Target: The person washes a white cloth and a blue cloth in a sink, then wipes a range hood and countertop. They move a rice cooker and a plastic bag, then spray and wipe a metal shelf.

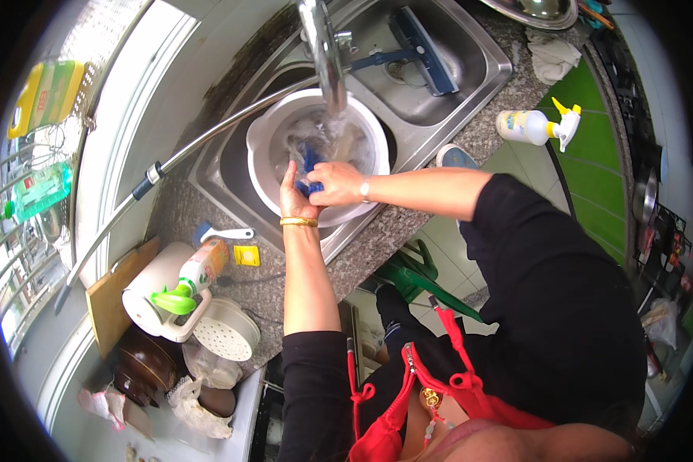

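Observation:
Over a white plastic basin (257,173) in the left sink bowl, both my hands hold a wet blue item (310,157), perhaps a cloth; its shape is partly hidden by my fingers. My left hand (295,202), with a gold bangle at the wrist, supports it from the near left side. From the right, my right hand (339,183) has its fingers curled onto it. Water runs from the chrome faucet (326,58) into the basin, where the surface is churned and foamy.
A squeegee head (423,52) lies in the right sink bowl, its long metal pole (219,128) slanting behind the basin. On the granite counter are a spray bottle (522,127), a scrub brush (228,233), a yellow packet (246,255) and a green-topped spray bottle (205,263).

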A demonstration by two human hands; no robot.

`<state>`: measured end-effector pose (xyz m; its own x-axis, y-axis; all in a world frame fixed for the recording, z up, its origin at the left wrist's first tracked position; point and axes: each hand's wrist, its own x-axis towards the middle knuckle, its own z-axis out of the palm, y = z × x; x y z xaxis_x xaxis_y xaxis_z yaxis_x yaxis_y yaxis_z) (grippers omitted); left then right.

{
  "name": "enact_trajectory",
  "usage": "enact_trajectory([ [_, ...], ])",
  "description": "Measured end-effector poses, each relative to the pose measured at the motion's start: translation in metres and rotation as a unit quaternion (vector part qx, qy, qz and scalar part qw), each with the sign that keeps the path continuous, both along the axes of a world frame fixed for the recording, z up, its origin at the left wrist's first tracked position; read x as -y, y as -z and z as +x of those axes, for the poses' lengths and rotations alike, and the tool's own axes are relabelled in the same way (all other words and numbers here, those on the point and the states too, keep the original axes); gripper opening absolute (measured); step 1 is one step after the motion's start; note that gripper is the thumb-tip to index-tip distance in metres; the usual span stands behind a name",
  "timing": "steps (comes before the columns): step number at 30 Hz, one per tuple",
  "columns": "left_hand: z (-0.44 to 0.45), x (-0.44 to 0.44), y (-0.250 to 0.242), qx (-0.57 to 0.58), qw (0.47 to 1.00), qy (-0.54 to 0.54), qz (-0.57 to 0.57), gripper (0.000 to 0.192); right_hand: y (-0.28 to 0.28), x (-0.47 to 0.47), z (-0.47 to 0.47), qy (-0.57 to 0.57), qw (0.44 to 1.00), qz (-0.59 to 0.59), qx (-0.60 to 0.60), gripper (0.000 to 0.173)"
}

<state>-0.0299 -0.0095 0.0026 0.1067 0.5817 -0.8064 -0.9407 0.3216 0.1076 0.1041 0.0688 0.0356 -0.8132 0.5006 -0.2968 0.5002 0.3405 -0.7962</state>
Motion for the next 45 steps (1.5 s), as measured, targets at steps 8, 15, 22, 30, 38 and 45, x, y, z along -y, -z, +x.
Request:
enact_trajectory([
  [8,0.008,0.015,0.001,-0.096,0.986,-0.052,0.129,0.034,-0.069,0.02,-0.011,0.018,0.956,0.162,-0.245,0.021],
  [15,0.021,0.001,-0.029,-0.221,0.97,-0.102,-0.001,0.037,-0.002,-0.03,-0.049,-0.07,0.943,0.317,-0.075,0.017],
  [22,0.023,0.02,-0.04,-0.203,0.971,-0.081,-0.095,0.06,0.054,-0.079,-0.03,0.06,0.978,0.136,0.148,0.034],
  [30,0.012,-0.003,0.0,-0.024,0.995,-0.093,-0.012,0.066,0.022,0.002,-0.014,0.033,0.994,-0.07,-0.081,0.036],
  [38,0.021,0.012,-0.027,-0.025,0.984,-0.134,0.113,0.034,-0.075,0.024,-0.002,-0.047,0.959,0.14,-0.24,0.026],
  [45,0.044,-0.002,-0.036,-0.167,0.976,-0.14,-0.019,0.037,0.004,-0.041,-0.042,0.014,0.97,0.242,0.027,0.036],
])
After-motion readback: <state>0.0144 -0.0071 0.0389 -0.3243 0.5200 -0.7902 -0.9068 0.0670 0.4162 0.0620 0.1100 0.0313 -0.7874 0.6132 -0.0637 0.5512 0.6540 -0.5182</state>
